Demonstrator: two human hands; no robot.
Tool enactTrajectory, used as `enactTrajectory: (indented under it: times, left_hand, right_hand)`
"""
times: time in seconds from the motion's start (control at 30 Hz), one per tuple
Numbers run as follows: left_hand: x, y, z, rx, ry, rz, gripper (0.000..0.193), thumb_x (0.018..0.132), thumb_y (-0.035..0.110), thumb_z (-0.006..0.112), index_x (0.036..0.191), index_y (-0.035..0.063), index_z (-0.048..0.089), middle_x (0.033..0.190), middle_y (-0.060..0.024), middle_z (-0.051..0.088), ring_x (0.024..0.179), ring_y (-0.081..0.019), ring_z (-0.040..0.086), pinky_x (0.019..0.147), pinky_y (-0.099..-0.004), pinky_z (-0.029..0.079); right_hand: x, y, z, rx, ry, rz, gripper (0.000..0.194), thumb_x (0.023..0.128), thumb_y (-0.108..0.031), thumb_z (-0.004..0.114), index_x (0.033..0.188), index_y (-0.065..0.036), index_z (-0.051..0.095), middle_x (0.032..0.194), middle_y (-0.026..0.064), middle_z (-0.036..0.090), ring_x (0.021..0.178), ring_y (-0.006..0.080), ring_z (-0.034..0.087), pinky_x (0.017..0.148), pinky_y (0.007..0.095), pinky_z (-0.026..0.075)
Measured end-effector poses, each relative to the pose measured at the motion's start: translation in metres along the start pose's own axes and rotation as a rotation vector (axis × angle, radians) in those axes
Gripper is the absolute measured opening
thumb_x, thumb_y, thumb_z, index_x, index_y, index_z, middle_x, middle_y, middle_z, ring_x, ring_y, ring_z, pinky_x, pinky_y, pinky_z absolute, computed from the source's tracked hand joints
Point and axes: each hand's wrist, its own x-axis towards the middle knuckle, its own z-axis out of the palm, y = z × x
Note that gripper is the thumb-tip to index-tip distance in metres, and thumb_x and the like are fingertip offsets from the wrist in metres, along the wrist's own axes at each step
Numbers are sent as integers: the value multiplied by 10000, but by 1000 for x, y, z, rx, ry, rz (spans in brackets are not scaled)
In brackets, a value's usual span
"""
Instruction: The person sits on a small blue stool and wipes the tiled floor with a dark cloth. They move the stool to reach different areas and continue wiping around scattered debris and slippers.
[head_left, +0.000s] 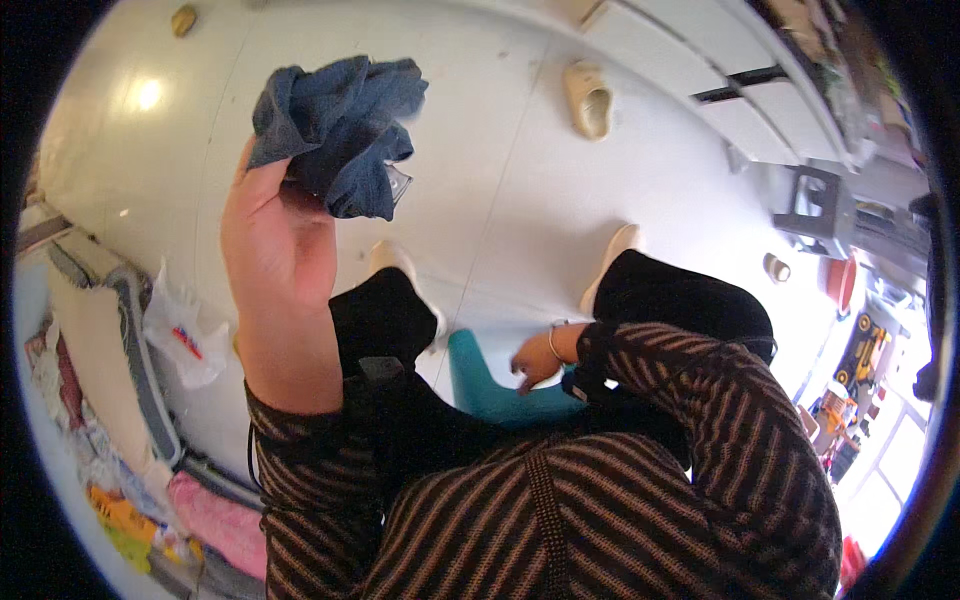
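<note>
A crumpled dark blue cloth (341, 124) is gripped in my left hand (281, 232), raised in front of me above the floor. Something clear and shiny, like thin plastic (399, 182), pokes out at the cloth's right side; the rest of it is hidden. Low between my legs, my right hand (538, 361) holds nothing that I can see, its fingers bent and slightly apart. Behind and beneath that hand lies a teal, smooth object (480, 386), possibly a seat; whether the fingers touch it is unclear.
Pale shoes are on my feet on the light floor (480, 172). A loose beige clog (590, 101) lies ahead. At left, a white plastic bag (184, 330) rests beside a bed-like frame with a pink cloth (217, 517). White cabinets (705, 60) and a grey stool (814, 210) stand right.
</note>
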Motion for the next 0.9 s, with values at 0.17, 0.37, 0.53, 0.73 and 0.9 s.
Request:
enactTrajectory:
  times: [0.17,0.37,0.53,0.73,0.9]
  left_hand:
    - [22,-19,5,-7,119,-46,310,952,111,543,1253,50,579,1134,-93,655,1037,-222,636,853,-357,523]
    - [22,-52,17,212,239,-203,307,939,105,566,1245,86,588,1116,-45,642,1034,-180,610,826,-307,494]
    - [26,-76,2,292,124,-253,359,946,133,559,1294,43,557,1183,-96,640,1063,-233,634,883,-387,534]
    - [56,-157,7,515,252,-469,294,913,115,619,1202,64,607,1099,-49,658,998,-183,630,847,-327,500]
    - [80,-232,23,659,141,-556,260,894,48,584,1151,13,608,1040,-68,658,942,-178,641,838,-309,509]
  right_hand:
    - [-163,10,-129,-38,526,161,601,885,-484,656,1257,-20,573,1163,189,661,1037,333,647,920,433,502]
    - [-343,28,-175,-158,1004,521,457,918,-375,632,1228,-40,614,1124,163,690,983,279,678,863,365,536]
    - [-321,148,-153,531,1231,420,524,919,-488,569,1213,-57,622,1076,107,670,973,187,634,725,360,552]
    - [-205,286,-159,529,1408,253,643,906,-526,562,1321,-36,530,1242,219,598,1147,396,554,1044,405,403]
    - [-121,343,-206,581,1563,186,627,912,-480,590,1379,-70,502,1336,225,555,1253,360,510,1044,392,398]
